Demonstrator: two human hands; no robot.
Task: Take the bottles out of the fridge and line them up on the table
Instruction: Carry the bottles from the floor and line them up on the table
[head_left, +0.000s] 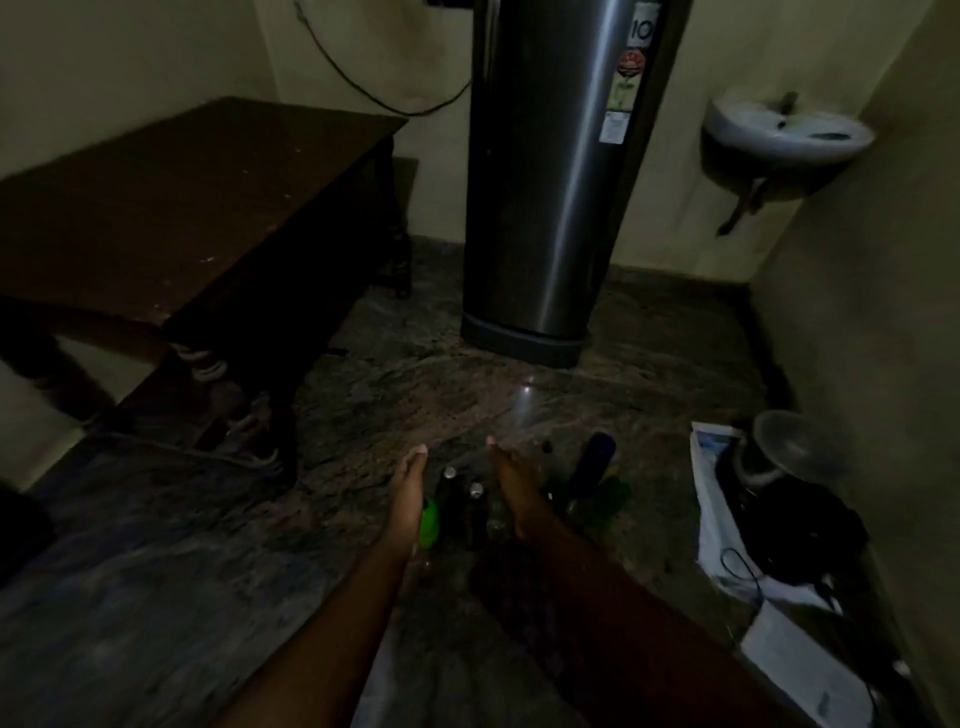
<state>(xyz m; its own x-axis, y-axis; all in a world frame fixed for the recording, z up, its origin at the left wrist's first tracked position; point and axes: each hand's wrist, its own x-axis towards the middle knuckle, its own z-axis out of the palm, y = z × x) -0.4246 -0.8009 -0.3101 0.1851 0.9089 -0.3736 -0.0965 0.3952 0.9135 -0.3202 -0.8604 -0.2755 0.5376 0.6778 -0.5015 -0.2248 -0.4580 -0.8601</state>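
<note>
A tight cluster of small bottles (470, 512) stands upright on the mottled stone floor (415, 384) at lower centre of the frame. It includes a bright green plastic bottle (429, 522) on its left edge and a dark bottle with a silvery cap (450, 496) just beside it. A tall dark blue bottle (595, 462) and a green glass bottle (615, 496) sit a little further right. The left hand (410, 491) and the right hand (514, 486) reach down on either side of the middle group, fingers straight and palms turned inward, clasping nothing. The pose suggests the person means to hem the bottles in and gather several at once, though the dim light hides whether either palm is touching glass. The tall cylindrical steel-grey fridge (550, 182) rises at upper centre with its door closed, well apart from the bottles. So they seem already out of it and parked on the floor as a halfway stop. The dark brown wooden table (171, 197) fills the upper left, and no bottle shows on the part in view, so the lining-up looks not yet begun. A white wall basin (779, 140) hangs at upper right, and a heap of white bags and dark oddments (717, 519) lies along the right edge.
</note>
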